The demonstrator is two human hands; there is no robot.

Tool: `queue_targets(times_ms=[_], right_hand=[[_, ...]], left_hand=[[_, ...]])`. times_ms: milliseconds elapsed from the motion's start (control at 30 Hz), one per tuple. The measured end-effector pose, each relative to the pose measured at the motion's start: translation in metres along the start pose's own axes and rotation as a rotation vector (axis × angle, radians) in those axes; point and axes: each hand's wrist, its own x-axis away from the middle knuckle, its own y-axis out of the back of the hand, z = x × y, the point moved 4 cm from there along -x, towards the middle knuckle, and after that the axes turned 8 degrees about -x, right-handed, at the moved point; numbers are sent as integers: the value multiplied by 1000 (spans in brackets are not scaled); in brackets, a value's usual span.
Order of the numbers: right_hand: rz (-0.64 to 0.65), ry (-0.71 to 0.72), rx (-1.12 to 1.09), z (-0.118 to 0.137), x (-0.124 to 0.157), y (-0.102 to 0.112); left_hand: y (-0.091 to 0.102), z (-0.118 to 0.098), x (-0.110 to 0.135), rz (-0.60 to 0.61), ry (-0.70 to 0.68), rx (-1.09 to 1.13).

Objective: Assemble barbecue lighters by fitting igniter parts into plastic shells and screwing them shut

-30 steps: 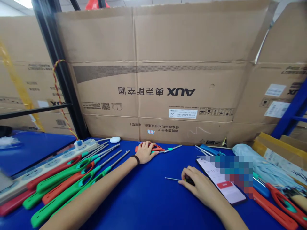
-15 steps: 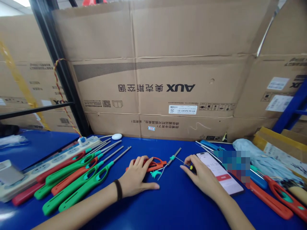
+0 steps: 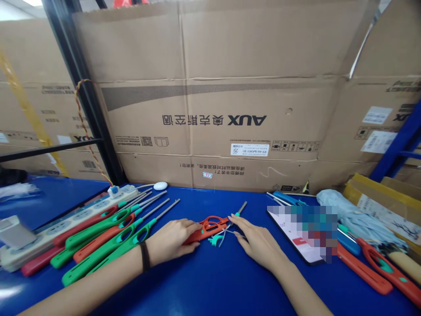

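Observation:
On the blue table in the middle lies an orange-red lighter casing half [image 3: 210, 227] with a finger loop. My left hand [image 3: 179, 237] is closed round its rear end. My right hand [image 3: 258, 241] is at its front end, fingertips touching the casing's tip. From under those fingers a thin screwdriver shaft [image 3: 234, 232] points left; its handle is hidden in the hand. A green trigger piece [image 3: 215, 240] and a thin wire lie just below the casing. Past the right fingertips a metal lighter tube [image 3: 242, 207] with a green collar points away.
Several red and green long lighters [image 3: 121, 237] lie at left beside a white power strip [image 3: 88, 215]. At right are a phone [image 3: 284, 230], more lighter parts [image 3: 365, 270], a pale blue bag [image 3: 355, 215] and a yellow-edged box [image 3: 378, 202]. Cardboard [image 3: 210, 101] stands behind.
My right hand has moved left with the screwdriver, onto the casing's front end. My left hand has slid back and closed round the casing's rear, its thumb no longer stretched out.

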Motion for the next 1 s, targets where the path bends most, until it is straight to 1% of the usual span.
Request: queue_targets(times_ms=[133, 233, 333, 400, 467, 533, 600, 633, 700, 800, 900, 1000], right_hand=[[-17, 23, -38, 2, 2, 4], [-23, 23, -53, 2, 6, 6], [-31, 31, -74, 3, 9, 7], [-34, 36, -81, 4, 12, 6], [-30, 40, -83, 5, 13, 5], [-20, 46, -90, 6, 14, 4], [-16, 49, -103, 6, 14, 3], [-14, 50, -109, 6, 14, 3], [-11, 56, -118, 6, 13, 4], [-20, 81, -135, 7, 12, 6], [-62, 104, -163, 8, 12, 9], [-104, 114, -165, 10, 14, 12]], left_hand=[[-4, -7, 0, 7, -21, -94], [0, -5, -1, -7, 41, -96], [8, 10, -6, -28, 167, -4], [9, 26, -12, -46, 251, 68], [7, 44, -18, -58, 339, 138], [3, 56, -24, -57, 356, 158], [1, 60, -27, -88, 362, 150], [2, 59, -27, -110, 359, 142], [6, 48, -25, -150, 320, 137], [15, 20, -18, -167, 179, 195], [21, -9, -16, -113, 46, 279], [20, -24, -17, -86, 10, 289]])
